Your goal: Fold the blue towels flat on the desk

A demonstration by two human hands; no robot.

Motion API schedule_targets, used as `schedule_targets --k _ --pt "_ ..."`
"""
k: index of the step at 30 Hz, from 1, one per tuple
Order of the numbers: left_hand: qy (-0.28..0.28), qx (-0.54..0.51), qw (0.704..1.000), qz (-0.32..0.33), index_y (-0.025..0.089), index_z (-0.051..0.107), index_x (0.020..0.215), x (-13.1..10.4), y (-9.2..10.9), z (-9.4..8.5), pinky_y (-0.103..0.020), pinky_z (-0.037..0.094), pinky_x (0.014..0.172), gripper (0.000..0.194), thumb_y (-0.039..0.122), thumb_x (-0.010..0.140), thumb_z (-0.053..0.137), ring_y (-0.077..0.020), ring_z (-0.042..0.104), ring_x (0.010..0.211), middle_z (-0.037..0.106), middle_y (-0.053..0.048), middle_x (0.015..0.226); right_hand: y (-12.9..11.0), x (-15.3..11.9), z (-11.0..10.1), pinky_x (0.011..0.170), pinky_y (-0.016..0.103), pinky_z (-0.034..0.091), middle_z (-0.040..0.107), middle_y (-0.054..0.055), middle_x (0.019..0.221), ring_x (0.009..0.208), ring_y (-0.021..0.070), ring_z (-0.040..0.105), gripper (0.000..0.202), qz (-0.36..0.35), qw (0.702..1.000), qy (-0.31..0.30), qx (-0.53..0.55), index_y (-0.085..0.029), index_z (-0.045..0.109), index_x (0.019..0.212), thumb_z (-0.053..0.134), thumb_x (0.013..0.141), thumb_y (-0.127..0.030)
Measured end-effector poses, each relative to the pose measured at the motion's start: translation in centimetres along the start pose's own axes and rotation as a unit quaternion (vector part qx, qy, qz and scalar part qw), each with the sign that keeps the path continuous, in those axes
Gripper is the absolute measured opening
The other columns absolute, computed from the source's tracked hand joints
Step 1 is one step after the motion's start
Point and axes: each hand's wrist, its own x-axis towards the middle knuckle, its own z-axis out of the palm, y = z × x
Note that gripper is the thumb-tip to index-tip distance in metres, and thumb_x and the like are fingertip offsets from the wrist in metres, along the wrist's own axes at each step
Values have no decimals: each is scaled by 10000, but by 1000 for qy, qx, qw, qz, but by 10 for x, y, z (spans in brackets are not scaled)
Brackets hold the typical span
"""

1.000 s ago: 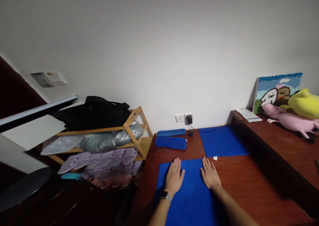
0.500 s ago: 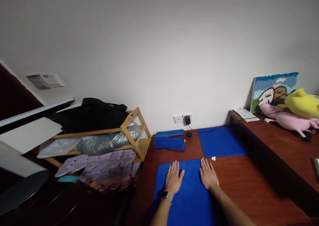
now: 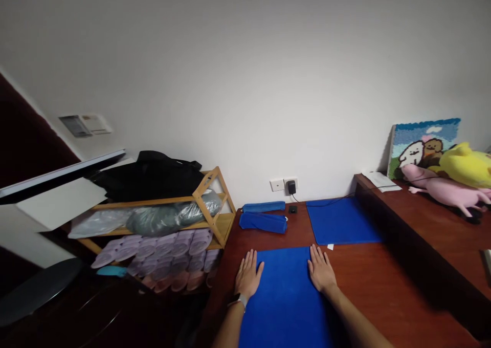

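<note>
A blue cloth point(image 3: 286, 297) lies flat on the reddish-brown table point(image 3: 368, 276). My left hand point(image 3: 248, 275), with a watch at the wrist, rests spread over the cloth's far left corner. Over its far right corner lies my right hand point(image 3: 321, 270), palm down with the fingers stretched out. Neither hand holds anything. Beyond my right hand, another blue cloth point(image 3: 341, 221) is spread flat, with a small white tag at its near edge. Two folded blue cloths point(image 3: 264, 222) sit near the wall, beyond my left hand.
Left of the table stands a wooden rack point(image 3: 215, 210) with a black bag point(image 3: 153, 176), plastic-wrapped items and purple slippers point(image 3: 164, 243). A black plug point(image 3: 291, 187) with a cable is in the wall. Plush toys point(image 3: 441, 187) and a picture point(image 3: 424, 146) are on the raised right surface.
My left hand has slid left across the cloth to its far left corner. My right hand stays at the right corner. The view has shifted slightly.
</note>
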Motion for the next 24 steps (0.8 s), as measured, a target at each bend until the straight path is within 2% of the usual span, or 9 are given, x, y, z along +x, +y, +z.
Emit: schedule_targets --k 3,5,8,10,12,14,15,18,24 --pt "14 8 1000 -3 131 332 1630 -1 3 -5 -503 282 1291 744 588 1060 194 -275 313 1578 350 -128 1697 2 0 1 1323 413 74 131 4 1744 1620 195 105 682 -8 1000 2 17 -126 145 1657 115 1048 -430" --pt "36 9 999 13 134 306 1640 -2 20 -8 -504 284 1292 716 553 1068 200 -275 314 1578 354 -127 1698 3 1 3 1323 409 69 132 0 1744 1621 190 97 685 -10 1000 6 29 -137 149 1658 116 1050 -451" --pt "46 -13 993 108 178 213 1667 -8 76 -8 -473 270 1306 656 482 1085 195 -241 270 1595 296 -77 1726 4 3 6 1322 417 67 135 10 1743 1621 191 97 680 -11 999 12 38 -137 152 1657 134 1050 -444" --pt "20 -36 981 188 213 149 1676 -14 123 -3 -454 273 1310 642 468 1089 204 -221 249 1601 259 -43 1738 6 3 8 1320 429 68 134 20 1742 1622 198 97 673 -16 999 13 34 -132 154 1657 148 1048 -417" --pt "-9 -54 975 215 219 147 1675 -20 163 2 -457 276 1312 636 466 1090 191 -217 241 1602 251 -42 1737 7 4 9 1318 440 65 131 30 1743 1623 207 87 666 -27 999 13 25 -131 166 1656 162 1044 -394" --pt "-31 -64 974 214 217 179 1671 -23 185 4 -473 267 1316 637 477 1089 175 -222 234 1604 254 -49 1732 8 4 11 1317 442 63 134 33 1744 1624 213 79 663 -36 999 15 20 -133 179 1656 166 1044 -389" --pt "-38 -67 975 209 216 196 1668 -24 187 4 -478 258 1319 641 488 1088 170 -223 229 1605 253 -51 1731 9 4 12 1317 442 64 139 34 1743 1624 214 80 663 -36 999 18 20 -132 181 1655 165 1044 -390" --pt "-50 -67 983 165 187 228 1660 -28 164 -3 -477 242 1324 684 543 1079 173 -228 220 1606 241 -61 1732 9 4 14 1318 439 71 161 36 1741 1622 208 98 668 -24 999 28 31 -132 180 1656 164 1046 -403" --pt "-30 -33 999 20 152 248 1655 -63 40 -11 -526 260 1310 740 593 1062 219 -271 237 1597 256 -105 1721 4 4 2 1320 427 63 148 23 1744 1621 201 108 679 -11 999 10 36 -128 167 1659 138 1049 -424"
